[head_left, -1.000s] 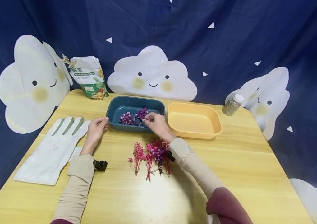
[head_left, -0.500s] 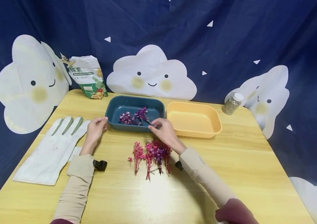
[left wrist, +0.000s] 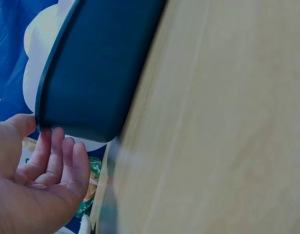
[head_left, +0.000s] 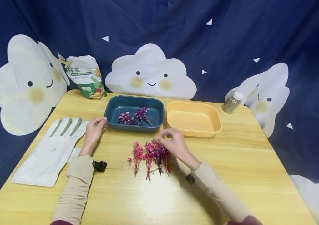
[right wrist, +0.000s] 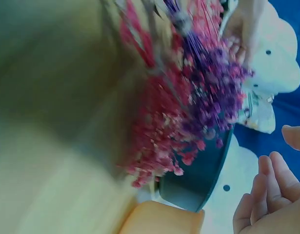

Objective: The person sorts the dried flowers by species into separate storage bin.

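Observation:
With thumb and fingers, my left hand (head_left: 93, 132) pinches the left rim of a dark blue plastic tub (head_left: 134, 127). In the left wrist view, the thumb and fingertips meet at the rim of the tub (left wrist: 91, 73). Two purple dried flower bunches (head_left: 140, 113) lie inside. My right hand (head_left: 176, 144) hovers in front of the tubs, just above several dried flower bunches on the table, pink (head_left: 138, 152) and purple (head_left: 158, 154). The right wrist view shows a gap between thumb and fingers (right wrist: 274, 183), with nothing held.
Right of the blue tub stands a yellow tub (head_left: 194, 132). White gloves (head_left: 42, 156) lie at the left. A white and green printed bag (head_left: 85, 78) stands at the back left, and a white-capped jar (head_left: 232, 103) at the back right.
My right hand has let go of a purple flower bunch inside the blue tub and moved back toward the bunches on the table. The left hand has stayed at the rim.

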A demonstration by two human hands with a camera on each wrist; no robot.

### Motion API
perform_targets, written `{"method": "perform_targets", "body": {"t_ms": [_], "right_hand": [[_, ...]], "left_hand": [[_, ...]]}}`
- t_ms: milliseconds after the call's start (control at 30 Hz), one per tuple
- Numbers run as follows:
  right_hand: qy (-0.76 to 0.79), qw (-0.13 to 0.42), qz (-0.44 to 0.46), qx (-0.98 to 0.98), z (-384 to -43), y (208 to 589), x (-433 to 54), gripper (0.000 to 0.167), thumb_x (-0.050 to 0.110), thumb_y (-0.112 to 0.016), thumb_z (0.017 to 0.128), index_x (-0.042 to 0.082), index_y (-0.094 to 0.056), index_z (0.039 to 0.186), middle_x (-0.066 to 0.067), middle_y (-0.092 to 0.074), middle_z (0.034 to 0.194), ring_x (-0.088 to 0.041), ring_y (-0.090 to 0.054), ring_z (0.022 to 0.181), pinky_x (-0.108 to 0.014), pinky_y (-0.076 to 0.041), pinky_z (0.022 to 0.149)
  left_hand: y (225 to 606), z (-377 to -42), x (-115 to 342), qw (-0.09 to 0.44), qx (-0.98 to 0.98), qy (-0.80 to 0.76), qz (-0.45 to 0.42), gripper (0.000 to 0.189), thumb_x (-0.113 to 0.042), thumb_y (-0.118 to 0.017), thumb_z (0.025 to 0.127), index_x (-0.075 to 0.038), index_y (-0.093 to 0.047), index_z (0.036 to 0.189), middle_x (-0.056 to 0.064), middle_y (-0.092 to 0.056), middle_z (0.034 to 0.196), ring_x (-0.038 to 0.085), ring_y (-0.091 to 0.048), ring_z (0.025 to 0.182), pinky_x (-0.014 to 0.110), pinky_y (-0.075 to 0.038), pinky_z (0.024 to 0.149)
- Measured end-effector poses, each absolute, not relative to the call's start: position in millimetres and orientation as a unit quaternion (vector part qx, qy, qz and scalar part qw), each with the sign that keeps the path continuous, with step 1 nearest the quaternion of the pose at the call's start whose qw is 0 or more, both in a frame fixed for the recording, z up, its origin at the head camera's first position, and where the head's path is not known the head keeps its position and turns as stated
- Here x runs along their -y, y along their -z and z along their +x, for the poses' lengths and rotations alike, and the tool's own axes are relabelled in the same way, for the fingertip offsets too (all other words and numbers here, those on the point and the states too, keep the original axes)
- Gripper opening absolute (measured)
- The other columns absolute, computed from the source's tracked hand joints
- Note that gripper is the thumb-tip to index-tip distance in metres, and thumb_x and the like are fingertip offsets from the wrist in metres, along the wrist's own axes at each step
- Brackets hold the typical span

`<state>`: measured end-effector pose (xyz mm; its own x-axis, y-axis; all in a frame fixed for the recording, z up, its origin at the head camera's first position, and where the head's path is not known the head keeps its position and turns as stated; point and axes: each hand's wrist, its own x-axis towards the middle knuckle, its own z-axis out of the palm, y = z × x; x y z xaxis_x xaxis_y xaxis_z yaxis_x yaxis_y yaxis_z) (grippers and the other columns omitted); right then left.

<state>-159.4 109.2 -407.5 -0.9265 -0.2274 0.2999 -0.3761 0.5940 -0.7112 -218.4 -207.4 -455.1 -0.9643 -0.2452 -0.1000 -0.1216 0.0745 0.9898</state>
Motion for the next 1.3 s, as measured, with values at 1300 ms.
{"method": "perform_targets", "body": {"t_ms": [1300], "right_hand": [[-0.256,0.031,0.209,0.943,-94,451,-127,0.024,0.032,-0.079,0.076,0.011,-0.070,0.082,0.004,-0.062,0.072,-0.008,-0.045,0.068,-0.026,-0.037,0.067]], "left_hand": [[458,-222,207,0.053,0.724,0.675,0.131,0.022,-0.025,-0.056,0.096,-0.004,-0.057,0.102,-0.011,-0.060,0.077,0.001,-0.060,0.074,0.012,-0.051,0.072]]}}
